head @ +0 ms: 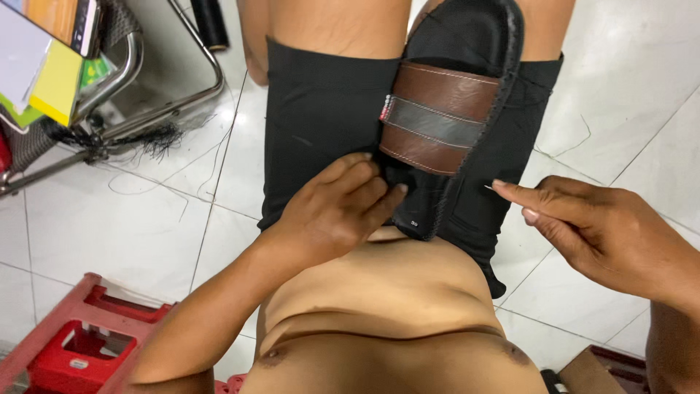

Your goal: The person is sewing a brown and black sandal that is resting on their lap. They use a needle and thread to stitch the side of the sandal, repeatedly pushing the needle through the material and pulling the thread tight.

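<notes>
Here, a black sandal (459, 44) with a brown strap (437, 117) lay on the person's lap, resting over the black shorts (321, 109). Its long axis ran from the waist out toward the knees, tilted slightly to the right as seen from the head camera. The heel end pointed back at the body and the toe end pointed away, past the upper edge of the view. The strap crossed the sandal near its middle, at a right angle to the long axis, with a darker band along its centre.

The left hand (335, 211) rested at the heel end, its fingers together and curled against the sandal's edge, holding it there. The right hand (598, 226) stood just beside the sandal's right rim, thumb and forefinger pinched on a thin needle (488, 187) whose tip pointed at that rim. A red plastic stool (73, 343) sat at lower left, and a metal chair frame (146, 80) at upper left on the white tiled floor (109, 226).
</notes>
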